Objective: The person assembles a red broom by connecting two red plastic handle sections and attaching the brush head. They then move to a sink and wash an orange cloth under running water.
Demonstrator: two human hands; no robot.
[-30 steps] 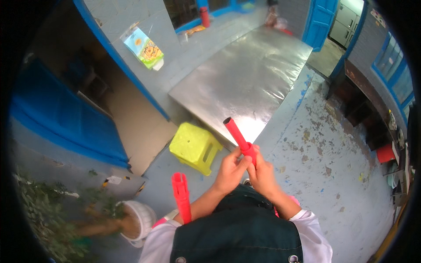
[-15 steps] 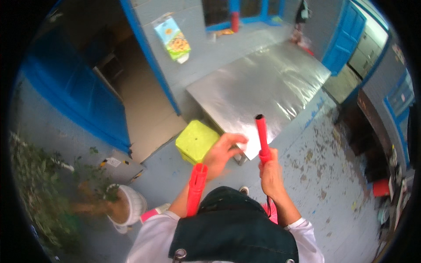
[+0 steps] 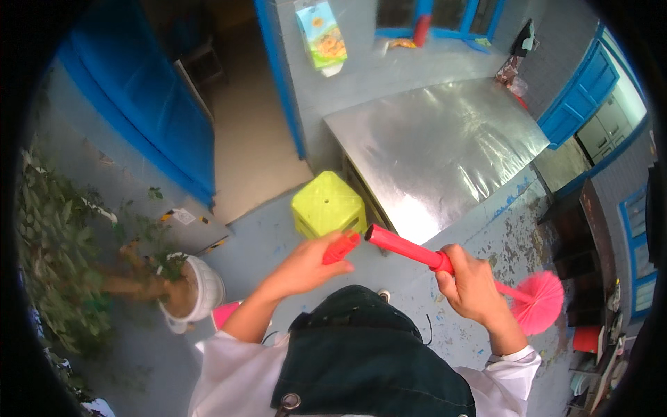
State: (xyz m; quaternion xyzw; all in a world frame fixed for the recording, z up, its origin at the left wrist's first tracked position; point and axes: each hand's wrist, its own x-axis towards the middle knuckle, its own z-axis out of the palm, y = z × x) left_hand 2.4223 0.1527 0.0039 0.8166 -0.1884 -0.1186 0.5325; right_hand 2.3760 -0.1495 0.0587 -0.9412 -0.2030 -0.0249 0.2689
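My right hand (image 3: 472,281) is closed around a red tubular handle (image 3: 403,247) with a hollow open end. A round pink bristly brush head (image 3: 538,302) shows behind that hand, apparently on the same handle. My left hand (image 3: 306,265) is closed on a second red tube (image 3: 342,249), its slotted end showing past the fingers. The two tube ends point at each other, a small gap apart. What the second tube joins to is hidden by my hand and arm. A flat pink piece (image 3: 226,314) shows beside my left forearm.
A yellow-green stool (image 3: 328,201) stands just beyond my left hand. Ahead is a metal-topped table (image 3: 438,146). A potted plant in a white pot (image 3: 208,288) stands at left, near an open blue door (image 3: 149,118). Dark shelving (image 3: 580,257) lines the right side.
The handle in my right hand has swung from upright to tilted left, and the brush head has come into view. My left hand, earlier off the second tube, now grips it.
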